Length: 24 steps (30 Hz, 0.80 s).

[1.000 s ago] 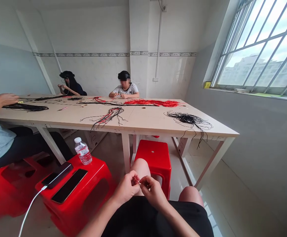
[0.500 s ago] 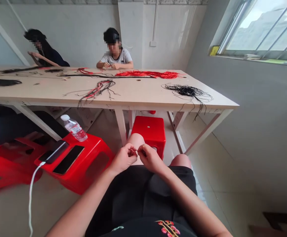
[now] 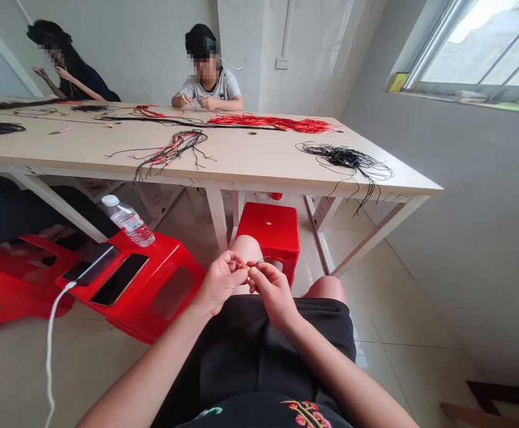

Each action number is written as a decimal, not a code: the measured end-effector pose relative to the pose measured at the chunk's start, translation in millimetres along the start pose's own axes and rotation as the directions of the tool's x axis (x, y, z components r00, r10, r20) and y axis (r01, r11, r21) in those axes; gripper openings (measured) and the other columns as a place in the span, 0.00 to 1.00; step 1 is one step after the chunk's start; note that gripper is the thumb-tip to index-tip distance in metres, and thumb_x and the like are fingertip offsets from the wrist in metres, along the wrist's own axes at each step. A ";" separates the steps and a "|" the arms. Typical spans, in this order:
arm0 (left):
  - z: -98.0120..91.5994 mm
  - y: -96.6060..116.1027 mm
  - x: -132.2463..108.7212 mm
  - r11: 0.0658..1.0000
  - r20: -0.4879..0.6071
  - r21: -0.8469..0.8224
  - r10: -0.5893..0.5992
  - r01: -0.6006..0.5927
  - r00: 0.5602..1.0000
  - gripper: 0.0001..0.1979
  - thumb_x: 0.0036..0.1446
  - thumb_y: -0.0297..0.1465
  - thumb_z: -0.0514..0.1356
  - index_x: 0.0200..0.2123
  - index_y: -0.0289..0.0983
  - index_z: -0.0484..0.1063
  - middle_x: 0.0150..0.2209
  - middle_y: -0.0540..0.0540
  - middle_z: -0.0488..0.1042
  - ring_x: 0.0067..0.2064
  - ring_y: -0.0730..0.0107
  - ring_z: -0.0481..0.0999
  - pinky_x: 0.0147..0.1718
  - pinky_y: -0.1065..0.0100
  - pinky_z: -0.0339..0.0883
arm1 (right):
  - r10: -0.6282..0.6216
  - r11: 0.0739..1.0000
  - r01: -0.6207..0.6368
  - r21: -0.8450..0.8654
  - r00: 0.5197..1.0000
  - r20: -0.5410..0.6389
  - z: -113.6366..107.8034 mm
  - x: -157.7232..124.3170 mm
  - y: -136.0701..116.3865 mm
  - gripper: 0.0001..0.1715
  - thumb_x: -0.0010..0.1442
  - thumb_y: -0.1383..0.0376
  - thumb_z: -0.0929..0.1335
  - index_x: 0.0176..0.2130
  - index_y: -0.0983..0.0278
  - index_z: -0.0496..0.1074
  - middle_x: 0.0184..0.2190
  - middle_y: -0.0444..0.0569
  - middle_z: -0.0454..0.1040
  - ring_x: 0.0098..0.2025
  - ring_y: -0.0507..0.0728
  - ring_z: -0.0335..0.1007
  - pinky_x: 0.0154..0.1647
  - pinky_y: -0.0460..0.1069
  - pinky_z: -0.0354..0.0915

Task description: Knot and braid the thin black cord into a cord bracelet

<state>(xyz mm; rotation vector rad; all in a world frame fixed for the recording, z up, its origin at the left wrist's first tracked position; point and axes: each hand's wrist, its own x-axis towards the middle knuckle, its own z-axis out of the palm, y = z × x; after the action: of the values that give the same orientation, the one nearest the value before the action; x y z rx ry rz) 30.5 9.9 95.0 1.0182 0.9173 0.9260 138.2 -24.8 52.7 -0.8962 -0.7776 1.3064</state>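
white walls and a barred window [image 3: 477, 53] frame the room, and a long table [image 3: 241, 145] runs across the far side. black strands [image 3: 346, 157] lie at its right end, red strands [image 3: 268, 123] along the far edge, and a red-and-black bunch [image 3: 174, 148] mid-table. one co-worker [image 3: 210, 80] sits at the far edge, another [image 3: 74, 74] at the far left. near the lap, the left hand [image 3: 220, 283] and right hand [image 3: 274, 294] meet above a bare knee [image 3: 244, 249]. right fingertips [image 3: 254, 270] pinch a thin dark thread [image 3: 260, 260]; left fingers [image 3: 235, 267] curl closed just beside it, and whether they grip it too cannot be told. to the left, a red stool [image 3: 165, 285] carries two phones [image 3: 105, 273] and a water bottle [image 3: 129, 221]. another red stool [image 3: 268, 229] stands ahead, at the table's near edge.
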 end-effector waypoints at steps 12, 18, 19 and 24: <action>-3.8 -17.6 1.2 0.967 -0.065 -0.246 -0.090 0.072 0.994 0.13 0.39 0.23 0.62 0.27 0.37 0.61 0.19 0.56 0.68 0.20 0.78 0.67 0.21 0.74 0.62 | 0.014 0.986 -0.009 0.165 0.999 -0.030 8.4 0.2 8.9 0.14 0.52 0.58 0.69 0.24 0.64 0.66 0.20 0.41 0.67 0.22 0.47 0.60 0.25 0.44 0.58; -0.4 -21.0 2.1 0.888 -0.088 -0.438 -0.202 0.144 0.975 0.13 0.38 0.22 0.63 0.27 0.37 0.62 0.20 0.55 0.68 0.21 0.78 0.67 0.20 0.74 0.62 | -0.002 0.994 0.009 0.106 0.998 -0.062 10.0 -1.0 9.7 0.14 0.51 0.57 0.69 0.24 0.64 0.66 0.22 0.42 0.68 0.23 0.48 0.60 0.25 0.44 0.57; 0.4 -20.4 2.1 0.874 -0.091 -0.460 -0.220 0.155 0.971 0.12 0.37 0.22 0.63 0.26 0.37 0.63 0.20 0.55 0.68 0.21 0.78 0.67 0.20 0.74 0.62 | -0.009 0.996 0.015 0.092 0.998 -0.066 10.4 -1.3 9.5 0.15 0.51 0.57 0.70 0.24 0.64 0.65 0.22 0.42 0.68 0.23 0.48 0.60 0.25 0.44 0.57; 0.1 -17.5 1.5 0.820 -0.092 -0.542 -0.277 0.185 0.957 0.09 0.40 0.20 0.61 0.25 0.37 0.64 0.20 0.54 0.68 0.21 0.79 0.67 0.20 0.75 0.63 | -0.010 0.998 0.014 0.063 0.998 -0.067 11.9 -1.7 9.9 0.15 0.49 0.56 0.70 0.23 0.63 0.64 0.21 0.43 0.70 0.23 0.48 0.61 0.26 0.45 0.59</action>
<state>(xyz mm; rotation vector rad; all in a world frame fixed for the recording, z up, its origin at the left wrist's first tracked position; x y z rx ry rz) 34.4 6.9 78.1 0.3467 0.8331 0.9906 123.0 -24.9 49.4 -0.8785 -0.6848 1.2772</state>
